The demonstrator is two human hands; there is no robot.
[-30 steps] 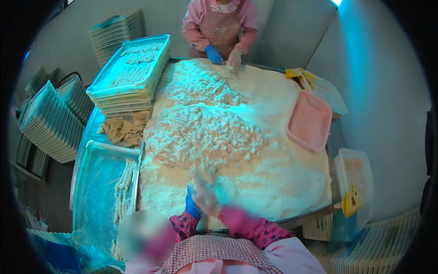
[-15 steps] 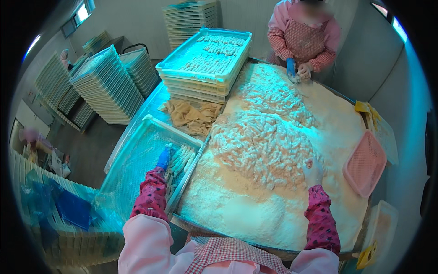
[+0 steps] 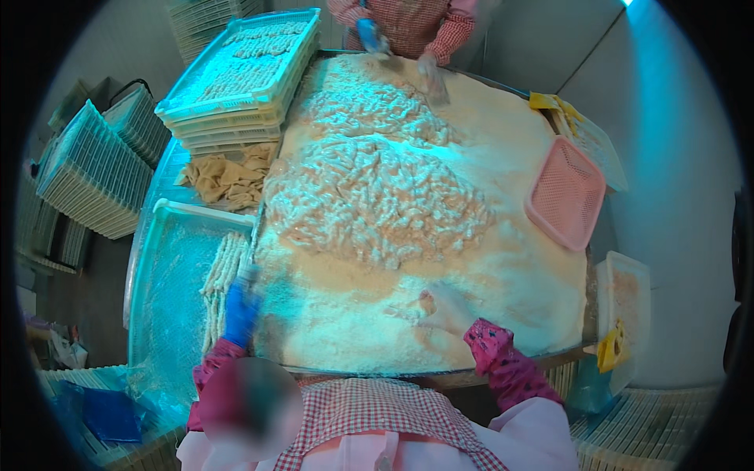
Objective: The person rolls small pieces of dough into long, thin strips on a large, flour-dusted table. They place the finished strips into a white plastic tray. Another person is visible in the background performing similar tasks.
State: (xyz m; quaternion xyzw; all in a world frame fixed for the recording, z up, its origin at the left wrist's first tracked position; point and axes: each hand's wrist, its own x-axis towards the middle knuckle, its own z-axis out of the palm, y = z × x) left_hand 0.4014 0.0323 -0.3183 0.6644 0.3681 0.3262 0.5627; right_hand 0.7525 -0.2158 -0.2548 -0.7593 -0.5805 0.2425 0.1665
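Observation:
My left hand (image 3: 241, 306), in a blue glove and blurred by motion, is at the right side of a mesh-bottomed tray (image 3: 161, 259), beside a row of white coated strips (image 3: 218, 279); whether it holds one is unclear. My right hand (image 3: 441, 312), in a pale glove, is low over the white powder (image 3: 361, 330) on the large work surface, fingers curled at something small and tan that I cannot make out. Beyond both hands lies a big heap of coated, lumpy strips (image 3: 377, 196), with a second heap (image 3: 361, 102) behind it.
A co-worker (image 3: 400, 23) works at the far side. Stacked trays of strips (image 3: 236, 71), tan cloths (image 3: 228, 177) and more racks (image 3: 90, 173) are at left. A pink basket (image 3: 565, 192) and lidless-looking white containers (image 3: 620, 294) with yellow items line the right.
My left hand left the centre, reached into the tray, then moved down along its right side. My right hand rose to the heap, then came back down to the powder. The view has also swung.

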